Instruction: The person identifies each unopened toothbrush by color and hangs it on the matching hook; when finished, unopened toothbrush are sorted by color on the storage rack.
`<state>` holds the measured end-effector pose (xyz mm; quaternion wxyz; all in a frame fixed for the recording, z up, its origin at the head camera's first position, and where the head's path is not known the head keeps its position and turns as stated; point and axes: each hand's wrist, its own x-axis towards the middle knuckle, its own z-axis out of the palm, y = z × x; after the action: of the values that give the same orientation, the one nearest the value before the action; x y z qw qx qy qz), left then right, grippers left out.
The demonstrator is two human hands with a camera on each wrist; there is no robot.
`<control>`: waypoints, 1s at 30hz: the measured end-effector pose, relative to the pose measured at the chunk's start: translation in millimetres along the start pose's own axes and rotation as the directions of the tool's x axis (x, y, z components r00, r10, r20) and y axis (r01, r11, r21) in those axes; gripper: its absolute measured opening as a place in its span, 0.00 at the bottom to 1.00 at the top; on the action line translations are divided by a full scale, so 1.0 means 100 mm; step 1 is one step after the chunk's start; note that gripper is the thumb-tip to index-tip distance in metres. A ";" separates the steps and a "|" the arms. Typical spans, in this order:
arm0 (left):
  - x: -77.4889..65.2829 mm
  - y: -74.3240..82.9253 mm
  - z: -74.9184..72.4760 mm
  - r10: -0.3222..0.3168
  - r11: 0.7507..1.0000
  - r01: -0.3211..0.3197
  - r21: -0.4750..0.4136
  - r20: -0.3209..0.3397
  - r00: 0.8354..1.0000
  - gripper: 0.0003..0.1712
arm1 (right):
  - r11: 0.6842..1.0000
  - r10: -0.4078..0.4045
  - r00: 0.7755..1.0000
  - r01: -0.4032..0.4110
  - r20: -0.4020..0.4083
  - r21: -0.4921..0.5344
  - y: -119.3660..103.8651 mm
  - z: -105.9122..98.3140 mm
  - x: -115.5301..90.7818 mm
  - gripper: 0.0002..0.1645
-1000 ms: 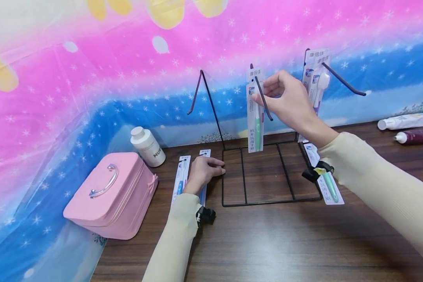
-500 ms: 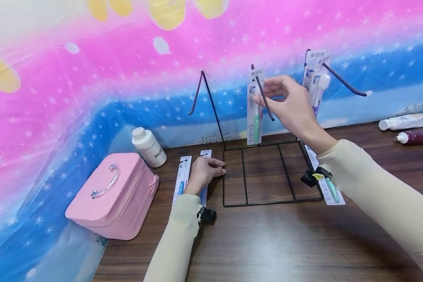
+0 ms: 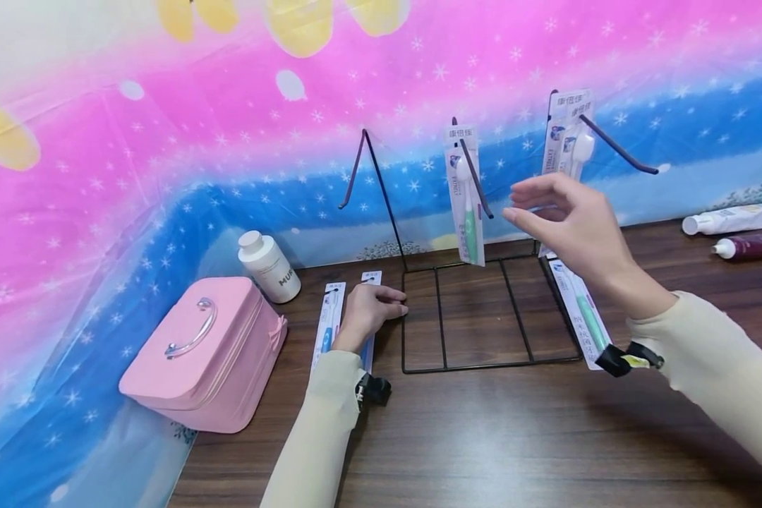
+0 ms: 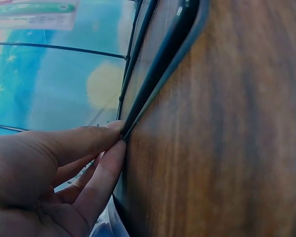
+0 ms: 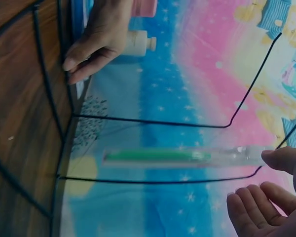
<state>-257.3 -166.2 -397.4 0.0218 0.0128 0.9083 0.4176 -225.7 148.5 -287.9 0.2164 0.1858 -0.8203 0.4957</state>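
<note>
A black wire rack (image 3: 441,317) stands on the wooden table, with hooks rising along its back. My left hand (image 3: 365,314) pinches the rod at its left edge between thumb and index finger, plainly seen in the left wrist view (image 4: 59,173). From the middle hook hangs a packaged green toothbrush (image 3: 472,229), its lower end tilted slightly right. My right hand (image 3: 578,219) is just right of that pack, fingers loosely bent and holding nothing. More packaged toothbrushes (image 3: 555,144) hang on the right hook. The left hook (image 3: 352,169) carries nothing.
Packaged blue toothbrushes (image 3: 327,324) lie left of the rack, partly under my left arm. A packaged green toothbrush (image 3: 584,310) lies at its right. A pink case (image 3: 197,353) and white bottle (image 3: 268,264) stand left; tubes (image 3: 733,219) lie far right.
My right hand has let go of the green toothbrush pack and moved right and down. The pack hangs from the middle hook, its bottom swung rightward. My left hand stays on the rack.
</note>
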 end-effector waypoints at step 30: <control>0.01 0.01 0.03 -0.013 1.000 0.013 0.003 -0.015 1.000 0.10 | 0.936 0.190 0.977 -0.150 0.100 -0.320 1.04 -0.64 -0.39 0.22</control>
<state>-258.1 -163.6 -398.4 0.0176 0.0038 0.9092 0.4160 -236.6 254.7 -358.8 0.1456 0.1095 -0.9132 0.3645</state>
